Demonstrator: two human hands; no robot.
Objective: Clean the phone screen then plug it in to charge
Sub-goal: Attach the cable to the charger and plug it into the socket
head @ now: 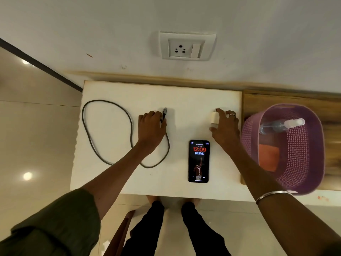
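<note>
Item, far left of the white table (114, 182): charging cable (88, 133), dark, lying in one loose loop on the tabletop. One connector end points toward the wall, and there your left hand (150, 127) has its fingers curled down over the cable just behind that connector, gripping it.

Item, centre, near edge of the table: phone (199, 161), flat, face up, nothing plugged into it. The screen is lit, showing a clock and a wallpaper figure. Glass reads dark and even; smudges, if any, are too fine to make out.

Item, wall above: socket (182, 48) with its switch, nothing in it.

Item, right of the phone, toward the wall: white charger adapter (214, 118), with your right hand (224, 129) pinching it between thumb and fingers.

Item, far right, on the wooden surface beside the table: purple basket (313, 174) holding a spray bottle (280, 125) and an orange cloth (268, 159).

Progress, as a judgement: with cloth and spray put away in the basket, cleaning looks finished. Left for you: join cable to adapter, seat the adapter in the socket, connect the phone.
</note>
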